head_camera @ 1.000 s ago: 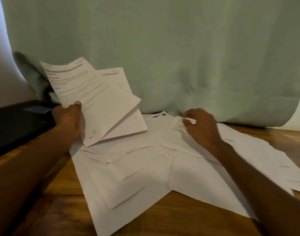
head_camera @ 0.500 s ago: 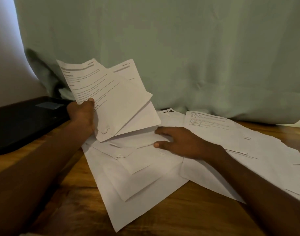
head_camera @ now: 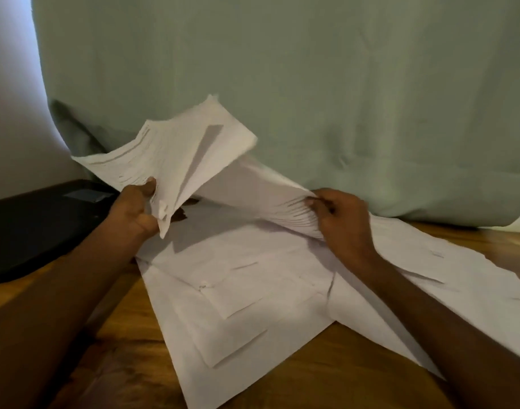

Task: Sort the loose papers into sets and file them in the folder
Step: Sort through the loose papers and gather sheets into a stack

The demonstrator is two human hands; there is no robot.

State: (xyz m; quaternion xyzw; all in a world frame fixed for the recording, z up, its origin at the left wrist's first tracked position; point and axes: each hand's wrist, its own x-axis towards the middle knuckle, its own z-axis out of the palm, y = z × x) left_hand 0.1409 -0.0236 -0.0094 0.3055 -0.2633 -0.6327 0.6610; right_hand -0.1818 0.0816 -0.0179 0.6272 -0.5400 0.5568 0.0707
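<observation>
My left hand (head_camera: 135, 209) grips a small bunch of printed sheets (head_camera: 176, 154) by their lower edge, raised above the table and blurred by motion. My right hand (head_camera: 340, 215) pinches the edge of another white sheet (head_camera: 253, 190), lifted off the pile and stretching up toward the bunch in my left hand. Under both hands a spread of loose white papers (head_camera: 247, 296) lies overlapping on the wooden table (head_camera: 326, 376), some stapled at a corner. The black folder (head_camera: 37, 222) lies flat at the left, just beyond my left hand.
A pale green curtain (head_camera: 312, 84) hangs right behind the papers and drapes onto the table's far edge. More sheets (head_camera: 459, 273) trail off to the right under my right forearm. Bare wood shows at the front and front left.
My right hand has left the pile where it pressed flat, pinched a sheet and lifted it toward the left hand's bunch. The left hand's bunch has tilted down and flatter.
</observation>
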